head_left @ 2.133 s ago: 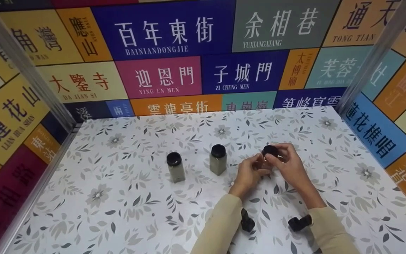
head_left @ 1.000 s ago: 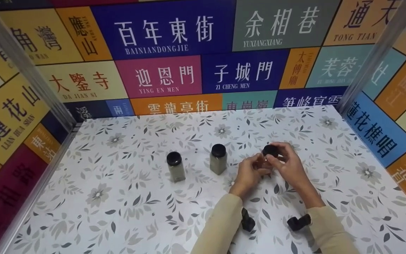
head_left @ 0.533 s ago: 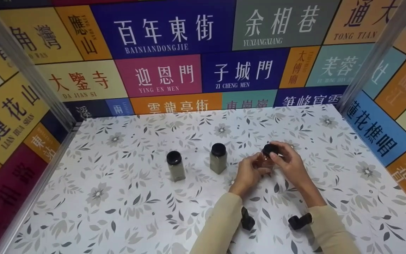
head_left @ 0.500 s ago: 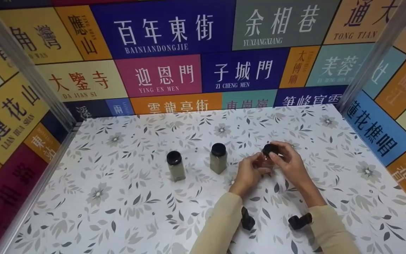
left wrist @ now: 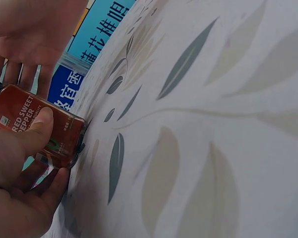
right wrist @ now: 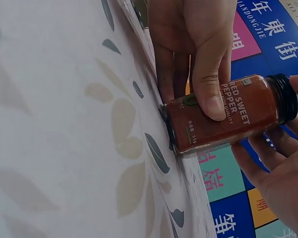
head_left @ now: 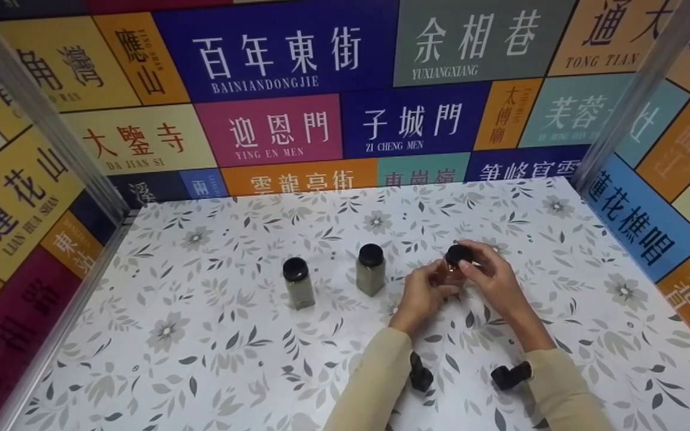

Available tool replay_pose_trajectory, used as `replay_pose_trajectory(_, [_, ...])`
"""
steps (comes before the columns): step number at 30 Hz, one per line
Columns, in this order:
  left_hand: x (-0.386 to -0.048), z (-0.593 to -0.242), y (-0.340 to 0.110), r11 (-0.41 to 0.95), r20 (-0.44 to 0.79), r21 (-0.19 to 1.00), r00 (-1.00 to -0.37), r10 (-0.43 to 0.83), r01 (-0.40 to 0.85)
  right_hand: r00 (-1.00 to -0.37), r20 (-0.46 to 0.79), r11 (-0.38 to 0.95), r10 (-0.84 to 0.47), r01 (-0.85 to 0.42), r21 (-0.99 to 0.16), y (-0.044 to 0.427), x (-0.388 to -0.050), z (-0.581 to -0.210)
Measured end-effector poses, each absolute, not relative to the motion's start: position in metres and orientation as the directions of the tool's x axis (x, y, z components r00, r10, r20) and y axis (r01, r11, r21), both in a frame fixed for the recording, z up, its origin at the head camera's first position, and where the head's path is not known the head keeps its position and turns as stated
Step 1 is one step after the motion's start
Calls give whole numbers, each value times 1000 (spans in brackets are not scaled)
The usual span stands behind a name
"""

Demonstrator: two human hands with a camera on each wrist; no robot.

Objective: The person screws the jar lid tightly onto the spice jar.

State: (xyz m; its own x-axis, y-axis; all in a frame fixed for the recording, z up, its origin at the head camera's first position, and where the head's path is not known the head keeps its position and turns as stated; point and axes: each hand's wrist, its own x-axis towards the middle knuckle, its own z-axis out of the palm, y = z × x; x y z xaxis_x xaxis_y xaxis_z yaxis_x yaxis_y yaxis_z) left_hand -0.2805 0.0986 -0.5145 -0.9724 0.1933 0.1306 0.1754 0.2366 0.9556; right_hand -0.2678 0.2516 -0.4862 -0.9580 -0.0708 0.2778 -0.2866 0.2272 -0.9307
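A square glass jar of red sweet pepper stands on the table at right in the head view, with a black screw cap. My left hand grips the jar's body low down, its thumb lying over the label in both wrist views. At the top, my right hand holds the cap between thumb and fingers. The cap sits on the jar's neck. To the left stand two upright square jars, a nearer one and a farther one, both black-capped with greyish-green contents.
The white table has a grey leaf and flower print. Behind and beside it rise panels of coloured blocks with lettering, with clear strips at the corners. Black wrist devices hang at both beige sleeves.
My right thumb has shifted slightly along the rim of the cap. The left hand and the jar in it stay in place, and the other two jars have not moved.
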Motion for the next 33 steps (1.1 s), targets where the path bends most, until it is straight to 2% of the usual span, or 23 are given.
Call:
replay_pose_trajectory(7, [-280,-514,100,177,90,976,-977,193,125,-975,223,258,-25,-221,-941,248,-268,-486])
replay_pose_trajectory(11, [-280,-515,98,225,141,957,-971,195,184,-982,186,277,-31,-188,-942,248,-268,-485])
replay_pose_trajectory(14, [-280,-515,97,279,178,933,-964,195,229,-979,197,287,-48,-203,-936,250,-267,-485])
replay_pose_trajectory(21, [-280,-515,98,241,163,948,-967,194,208,-965,258,234,-57,-264,-936,252,-266,-484])
replay_pose_trajectory(27, [-280,-515,99,204,140,963,-972,191,178,-969,246,199,-22,-245,-949,251,-267,-485])
replay_pose_trajectory(33, [-280,-515,99,196,132,966,-973,189,169,-965,257,230,-60,-264,-937,253,-268,-486])
